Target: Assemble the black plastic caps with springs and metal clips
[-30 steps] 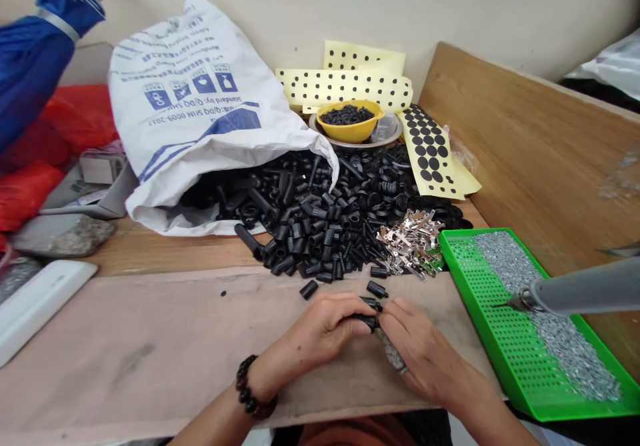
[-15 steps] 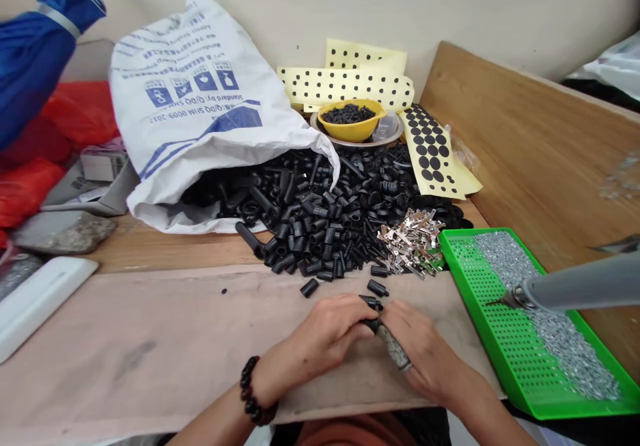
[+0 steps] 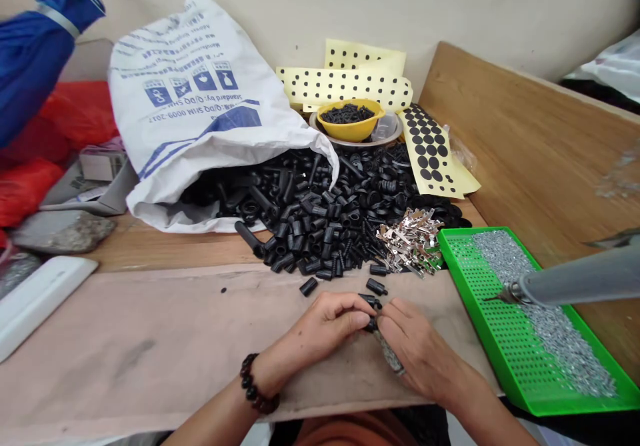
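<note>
My left hand (image 3: 320, 333), a dark beaded bracelet on its wrist, pinches a small black plastic part (image 3: 371, 325) near the front of the bench. My right hand (image 3: 423, 349) is closed beside it, fingers round a tool with a grey speckled handle (image 3: 390, 354); the tool's working end is hidden. Both sets of fingertips meet at the black part. Just beyond them lie loose black plastic cylinders (image 3: 377, 287), some with a narrow stub at one end. A heap of similar black parts (image 3: 320, 223) spreads behind, with a pile of thin metal strips (image 3: 411, 241) at its right.
At right stands a green perforated tray (image 3: 493, 346) holding small silvery pieces, with an electric screwdriver (image 3: 580, 278) hanging over it. A white sack (image 3: 200, 99) spills black parts. Behind sit a yellow bowl (image 3: 350, 128) and sticker sheets (image 3: 345, 86). A wooden board (image 3: 540, 146) borders the right.
My left thumb has moved forward along the black part, and my right fingers have shifted slightly on the tool. The piles and tray stay as they were.
</note>
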Available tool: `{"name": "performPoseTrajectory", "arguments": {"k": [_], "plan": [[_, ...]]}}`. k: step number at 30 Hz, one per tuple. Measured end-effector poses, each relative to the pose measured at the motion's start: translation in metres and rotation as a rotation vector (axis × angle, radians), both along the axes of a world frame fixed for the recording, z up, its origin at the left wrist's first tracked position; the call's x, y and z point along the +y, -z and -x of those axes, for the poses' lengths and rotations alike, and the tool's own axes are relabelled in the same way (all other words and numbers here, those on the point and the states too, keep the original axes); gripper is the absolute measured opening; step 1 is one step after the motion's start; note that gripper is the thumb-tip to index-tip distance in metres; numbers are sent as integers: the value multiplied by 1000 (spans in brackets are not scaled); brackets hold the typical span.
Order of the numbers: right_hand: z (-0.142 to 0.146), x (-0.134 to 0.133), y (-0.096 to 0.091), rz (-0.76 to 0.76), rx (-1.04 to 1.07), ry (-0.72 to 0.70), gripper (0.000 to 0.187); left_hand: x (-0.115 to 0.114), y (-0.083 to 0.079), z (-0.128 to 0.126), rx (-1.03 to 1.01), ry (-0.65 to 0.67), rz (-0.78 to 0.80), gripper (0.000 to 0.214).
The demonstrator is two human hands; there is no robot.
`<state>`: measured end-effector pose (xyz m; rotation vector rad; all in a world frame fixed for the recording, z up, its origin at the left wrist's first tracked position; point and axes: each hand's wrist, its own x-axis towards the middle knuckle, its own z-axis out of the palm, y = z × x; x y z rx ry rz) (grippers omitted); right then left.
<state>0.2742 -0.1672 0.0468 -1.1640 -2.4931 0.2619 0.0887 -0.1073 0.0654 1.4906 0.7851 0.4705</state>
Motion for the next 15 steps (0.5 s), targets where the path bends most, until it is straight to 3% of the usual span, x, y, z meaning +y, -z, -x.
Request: {"name": "performPoseTrajectory", "arguments": {"k": [8, 15], "plan": [[2, -1, 0, 68, 226, 41, 27, -5, -1, -1, 12, 27, -236, 19], [2, -2, 3, 152, 276, 23, 24, -9, 6, 0, 21, 44, -425, 16]]}}
